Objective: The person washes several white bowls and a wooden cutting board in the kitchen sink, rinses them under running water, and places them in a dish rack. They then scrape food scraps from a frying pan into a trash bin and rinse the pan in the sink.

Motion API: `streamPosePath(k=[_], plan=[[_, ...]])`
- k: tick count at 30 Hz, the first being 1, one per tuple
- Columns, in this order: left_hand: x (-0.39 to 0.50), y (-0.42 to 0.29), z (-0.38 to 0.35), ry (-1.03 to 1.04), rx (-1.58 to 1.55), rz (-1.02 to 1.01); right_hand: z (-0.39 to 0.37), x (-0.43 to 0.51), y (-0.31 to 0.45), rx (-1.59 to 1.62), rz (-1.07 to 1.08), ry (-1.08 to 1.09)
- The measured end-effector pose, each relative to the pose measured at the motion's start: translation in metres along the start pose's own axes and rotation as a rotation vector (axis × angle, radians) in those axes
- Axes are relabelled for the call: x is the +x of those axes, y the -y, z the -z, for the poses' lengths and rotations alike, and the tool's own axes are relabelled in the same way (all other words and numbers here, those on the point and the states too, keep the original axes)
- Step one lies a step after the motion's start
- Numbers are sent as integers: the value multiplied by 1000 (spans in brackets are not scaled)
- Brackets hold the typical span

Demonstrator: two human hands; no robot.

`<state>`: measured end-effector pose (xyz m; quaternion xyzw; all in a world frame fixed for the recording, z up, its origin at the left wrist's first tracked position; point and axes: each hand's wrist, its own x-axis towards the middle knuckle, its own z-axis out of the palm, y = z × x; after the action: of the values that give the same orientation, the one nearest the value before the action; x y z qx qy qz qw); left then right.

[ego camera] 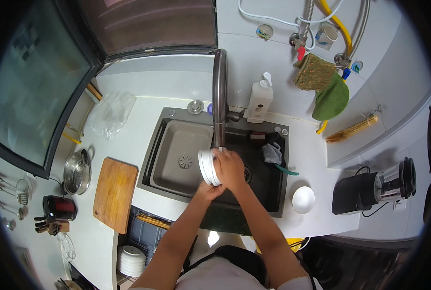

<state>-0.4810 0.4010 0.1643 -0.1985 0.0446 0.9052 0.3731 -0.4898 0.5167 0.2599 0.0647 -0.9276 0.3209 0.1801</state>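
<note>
Both my hands are at a small stack of white bowls (207, 168), tilted on its side over the middle of the double sink (164, 183), just below the faucet (219, 98). My left hand (211, 191) supports the stack from beneath. Around its right side curls my right hand (230, 168), which hides part of the bowls. Whether water is running cannot be told. Another white bowl (303, 200) rests on the counter right of the sink. A grey cloth (272, 153) lies at the sink's right rim.
Left of the sink lie a wooden cutting board (115, 195), a steel pot (77, 172) and a clear plastic bag (111, 114). A pump bottle (260, 99) stands behind the sink, a blender (374, 185) at the right. Stacked bowls (132, 261) sit in the open drawer below.
</note>
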Motion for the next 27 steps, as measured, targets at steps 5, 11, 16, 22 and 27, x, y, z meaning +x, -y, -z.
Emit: streamPosePath(k=[5,11,16,22,27], plan=[[1,-9,-9,38,-166,160,-7,48,-43,694,-639,617],[24,-9,-53,41,-437,205,-26,31,-68,1634,-943,312],[38,-11,-56,-30,-397,160,-41,15,-63,1520,-885,-204],[23,-2,-40,-141,-107,79,-53,38,-127,1065,-718,-278],[1,1,-35,-75,-28,90,-33,93,-136,1168,-795,-151]])
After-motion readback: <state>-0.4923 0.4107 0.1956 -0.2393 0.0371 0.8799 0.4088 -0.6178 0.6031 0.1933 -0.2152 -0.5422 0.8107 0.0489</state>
